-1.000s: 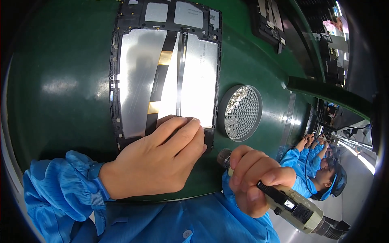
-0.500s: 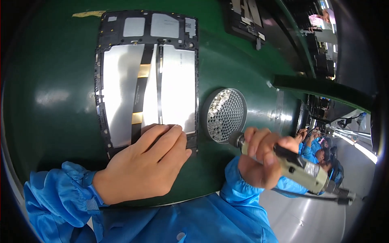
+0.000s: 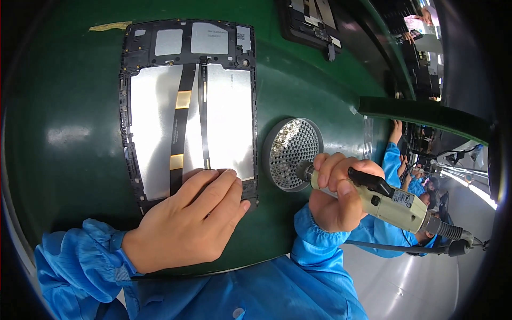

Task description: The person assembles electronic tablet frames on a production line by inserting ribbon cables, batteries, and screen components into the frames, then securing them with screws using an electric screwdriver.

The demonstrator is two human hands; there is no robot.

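An opened tablet back (image 3: 186,109), with a black frame, two silver panels and dark ribbon cables, lies flat on the green table (image 3: 64,106). My left hand (image 3: 186,221) rests palm down on its near edge, fingers spread over the lower right corner. My right hand (image 3: 336,194) grips a beige electric screwdriver (image 3: 384,202) with a black switch. The tool's tip points left and down into a round perforated screw tray (image 3: 290,154) just right of the tablet.
Another dark device frame (image 3: 309,24) lies at the far edge of the table. A strip of yellow tape (image 3: 109,25) sticks to the table above the tablet. Other people in blue sleeves (image 3: 394,154) work below the table edge at the right.
My right hand has lifted the screwdriver from the table's near edge and swung its tip to the round screw tray. My left hand stays on the tablet.
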